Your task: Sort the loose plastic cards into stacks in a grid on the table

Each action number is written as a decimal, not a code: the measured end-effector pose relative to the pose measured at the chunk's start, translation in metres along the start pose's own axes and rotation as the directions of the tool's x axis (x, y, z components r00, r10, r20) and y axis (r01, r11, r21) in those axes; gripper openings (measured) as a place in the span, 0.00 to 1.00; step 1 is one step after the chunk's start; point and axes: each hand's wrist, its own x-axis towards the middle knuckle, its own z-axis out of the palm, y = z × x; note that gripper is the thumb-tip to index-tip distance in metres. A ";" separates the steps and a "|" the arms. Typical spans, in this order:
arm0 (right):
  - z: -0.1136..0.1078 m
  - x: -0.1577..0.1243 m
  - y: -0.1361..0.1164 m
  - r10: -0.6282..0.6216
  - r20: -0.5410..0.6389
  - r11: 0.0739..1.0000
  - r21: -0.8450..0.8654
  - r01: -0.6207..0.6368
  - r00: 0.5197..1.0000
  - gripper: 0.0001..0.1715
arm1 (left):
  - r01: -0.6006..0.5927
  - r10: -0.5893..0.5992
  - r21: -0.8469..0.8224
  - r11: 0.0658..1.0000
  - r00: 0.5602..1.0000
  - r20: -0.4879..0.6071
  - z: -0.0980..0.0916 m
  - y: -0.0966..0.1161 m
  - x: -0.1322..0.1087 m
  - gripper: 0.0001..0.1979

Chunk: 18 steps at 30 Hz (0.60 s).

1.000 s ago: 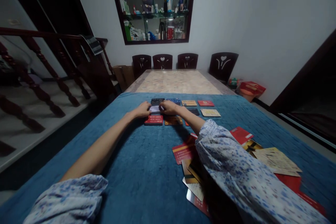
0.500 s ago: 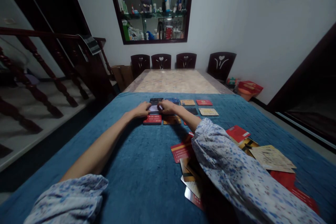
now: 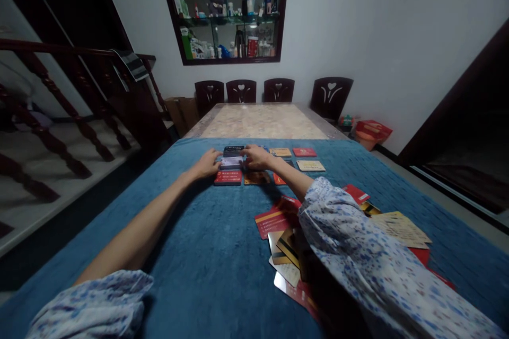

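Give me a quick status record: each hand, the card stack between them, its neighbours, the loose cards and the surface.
left hand: fingers parted, at the left end of the pale card stack; contact unclear
right hand: fingers parted, at that stack's right end; contact unclear
behind pale stack: dark card stack
in front of pale stack: red card stack
loose cards: overlapping, nearer the wearer, partly hidden by the right sleeve
surface: blue cloth

Smooth plastic-looking cards (image 3: 228,177), matt textured cloth (image 3: 207,254), glossy wooden railing (image 3: 59,48)
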 end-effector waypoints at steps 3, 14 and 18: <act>-0.007 -0.013 0.002 -0.011 -0.032 1.000 -0.013 0.010 0.999 0.21 | -0.038 0.039 0.004 0.999 0.996 -0.076 -0.002 0.004 -0.008 0.17; -0.012 -0.067 0.008 -0.064 -0.160 0.998 -0.038 0.059 0.985 0.11 | -0.132 0.132 0.015 0.991 0.973 -0.191 -0.006 0.039 -0.033 0.10; -0.013 -0.089 0.010 -0.096 -0.210 0.995 -0.025 0.093 0.973 0.13 | -0.163 0.154 -0.023 0.986 0.965 -0.213 -0.005 0.058 -0.043 0.09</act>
